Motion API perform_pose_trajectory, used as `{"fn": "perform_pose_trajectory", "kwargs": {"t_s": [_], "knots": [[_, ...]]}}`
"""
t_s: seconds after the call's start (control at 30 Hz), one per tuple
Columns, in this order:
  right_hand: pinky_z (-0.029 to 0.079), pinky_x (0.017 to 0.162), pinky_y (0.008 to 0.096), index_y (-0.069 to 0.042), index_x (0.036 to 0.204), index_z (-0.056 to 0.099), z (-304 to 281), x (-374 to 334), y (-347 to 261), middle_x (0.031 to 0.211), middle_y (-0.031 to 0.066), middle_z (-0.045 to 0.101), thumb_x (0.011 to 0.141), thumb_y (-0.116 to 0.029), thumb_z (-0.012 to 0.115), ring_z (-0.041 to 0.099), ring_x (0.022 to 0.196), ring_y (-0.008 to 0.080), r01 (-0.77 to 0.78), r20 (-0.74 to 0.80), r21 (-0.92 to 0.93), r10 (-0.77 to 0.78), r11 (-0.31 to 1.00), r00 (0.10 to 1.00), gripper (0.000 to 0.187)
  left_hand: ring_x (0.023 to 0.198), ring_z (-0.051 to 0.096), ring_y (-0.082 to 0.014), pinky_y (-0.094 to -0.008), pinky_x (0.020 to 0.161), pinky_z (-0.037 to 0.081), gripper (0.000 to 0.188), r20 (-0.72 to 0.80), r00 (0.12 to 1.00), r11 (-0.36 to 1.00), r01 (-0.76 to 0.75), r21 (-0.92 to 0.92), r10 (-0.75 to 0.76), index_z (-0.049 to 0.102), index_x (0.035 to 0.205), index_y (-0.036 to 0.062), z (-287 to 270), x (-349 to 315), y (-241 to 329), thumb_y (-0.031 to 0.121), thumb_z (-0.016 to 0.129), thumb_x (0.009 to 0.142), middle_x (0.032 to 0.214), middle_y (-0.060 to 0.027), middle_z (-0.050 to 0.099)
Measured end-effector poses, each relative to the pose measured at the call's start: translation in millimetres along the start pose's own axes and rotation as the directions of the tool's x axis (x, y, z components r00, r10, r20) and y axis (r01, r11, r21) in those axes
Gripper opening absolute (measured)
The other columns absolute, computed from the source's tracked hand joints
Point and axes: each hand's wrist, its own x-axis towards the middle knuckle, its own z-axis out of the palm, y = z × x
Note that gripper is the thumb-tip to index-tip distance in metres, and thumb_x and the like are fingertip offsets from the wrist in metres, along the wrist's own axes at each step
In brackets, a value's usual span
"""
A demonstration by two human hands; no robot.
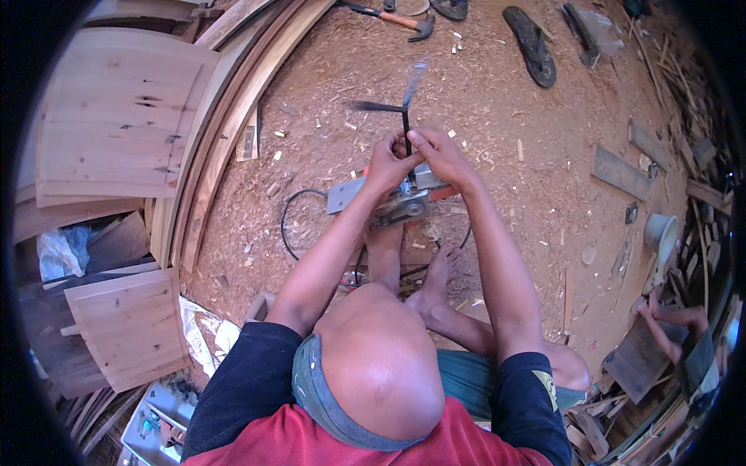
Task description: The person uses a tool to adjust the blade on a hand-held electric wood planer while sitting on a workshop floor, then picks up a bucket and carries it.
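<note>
Both hands meet over a power tool [410, 203] that looks like an electric hand planer, grey and black with orange parts. Between their fingertips they grip a thin black strip [406, 132], upright, its lower end close to the tool. At its top it parts into a dark blurred piece toward the left and a shiny bluish piece toward the far side. My left hand [391, 165] is closed at the strip's left side. My right hand [440, 158] pinches it from the right, thumb on top. The exact kind of strip is unclear.
A black cable [286, 225] loops beside the tool, near my bare feet [435, 283]. Wooden panels [116, 116] and long boards [249, 70] stand at left. A hammer [420, 29] and a sandal [532, 48] lie beyond. Another person's limbs [660, 330] show at right, near a bucket [660, 233].
</note>
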Motion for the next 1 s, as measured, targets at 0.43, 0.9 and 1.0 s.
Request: {"fn": "perform_pose_trajectory", "kwargs": {"t_s": [0.43,0.9,1.0], "knots": [[0.044,0.090,0.0339,-0.001,0.113,0.065,-4,1,-1,0.102,0.0129,0.065,0.100,-0.038,0.048,0.060,0.101,0.0210,-0.068,0.065,-0.004,0.069,0.998,0.996,0.043,0.074,0.058,-0.0053,-0.0228,0.063,0.046,0.028,-0.023,0.999,0.996,-0.029,-0.082,0.027,0.066,0.087,0.0004,-2,4,1,0.017,0.082,0.072,0.088,-0.0059,0.069],[0.043,0.096,0.0345,0.000,0.115,0.063,4,1,10,0.110,0.0132,0.067,0.101,-0.034,0.046,0.060,0.109,0.0221,-0.041,-0.057,0.029,0.042,0.999,0.997,0.040,0.074,0.062,-0.0120,-0.0283,0.069,0.051,0.032,0.177,0.966,0.968,-0.214,0.133,0.189,0.067,0.106,-0.0017,-20,-31,-12,0.011,0.075,0.078,0.080,-0.0066,0.068],[0.046,0.093,0.0320,0.000,0.111,0.064,8,5,-6,0.109,0.0100,0.067,0.101,-0.032,0.048,0.062,0.103,0.0188,-0.099,-0.012,0.050,0.100,0.994,0.995,0.038,0.074,0.062,-0.0111,-0.0277,0.068,0.051,0.030,0.121,0.968,0.973,-0.226,0.046,0.220,0.066,0.103,-0.0015,-20,-33,-18,0.011,0.076,0.078,0.079,-0.0054,0.067]]}}
